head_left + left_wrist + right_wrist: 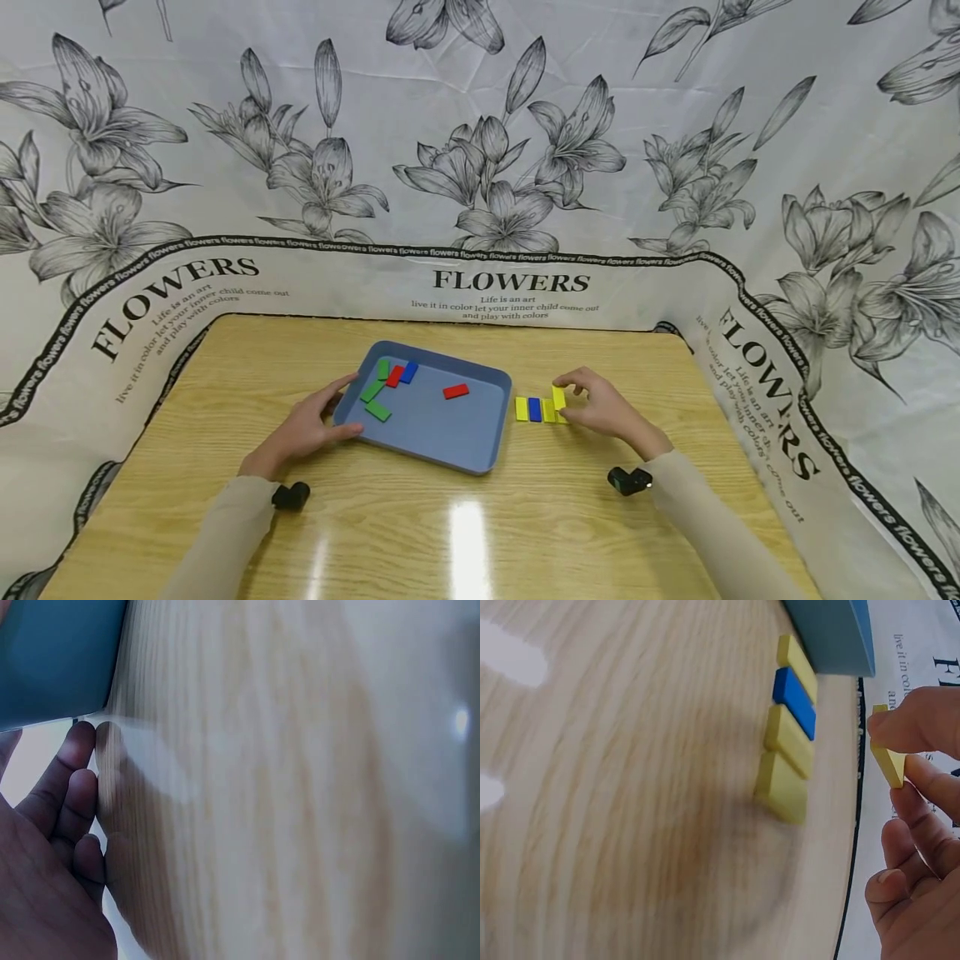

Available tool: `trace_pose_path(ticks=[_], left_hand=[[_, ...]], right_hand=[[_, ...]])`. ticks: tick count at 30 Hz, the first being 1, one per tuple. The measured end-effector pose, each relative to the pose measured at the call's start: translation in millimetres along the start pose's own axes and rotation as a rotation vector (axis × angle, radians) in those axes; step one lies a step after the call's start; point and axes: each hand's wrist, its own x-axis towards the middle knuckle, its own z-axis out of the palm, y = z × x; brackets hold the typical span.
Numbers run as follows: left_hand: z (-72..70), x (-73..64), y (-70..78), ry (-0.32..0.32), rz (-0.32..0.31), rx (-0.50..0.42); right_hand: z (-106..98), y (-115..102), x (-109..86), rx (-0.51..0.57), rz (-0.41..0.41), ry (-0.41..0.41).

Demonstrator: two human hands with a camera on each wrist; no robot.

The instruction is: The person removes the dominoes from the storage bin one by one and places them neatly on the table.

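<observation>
A blue-grey tray point(442, 429) lies slightly turned on the table. My left hand point(311, 421) holds its left end, thumb by the near corner and fingers along the left side; in the left wrist view, several fingers rest low by the tray's edge. My right hand point(603, 408) pinches a yellow block point(889, 763), thin and rectangular, between thumb and fingers above the table. Below it is a row of flat blocks beside the tray's right side: a yellow block point(797, 664), a blue block point(795, 703), then two more yellow blocks point(789, 741).
Inside the tray, green blocks point(372, 390), a red block point(395, 377) and a blue block point(408, 372) lie towards the left. Another red block point(455, 392) lies right of centre. A flower-printed cloth point(510, 287) borders the wooden table point(390, 533) at the back and sides.
</observation>
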Motion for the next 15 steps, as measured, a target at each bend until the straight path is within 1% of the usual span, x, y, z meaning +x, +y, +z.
trace_pose_path(ticks=[6,9,15], left_hand=[[0.6,0.4,-0.2,-0.006,-0.006,-0.015],[1.4,0.6,-2.5,-0.01,-0.009,-0.016],[2.3,1.6,-6.1,-0.012,-0.003,-0.013]], right_hand=[[-2,13,-10.2,-0.016,0.041,0.015],[-3,18,-14.2,-0.017,0.066,0.012],[-2,27,-19.3,-0.02,0.091,0.005]])
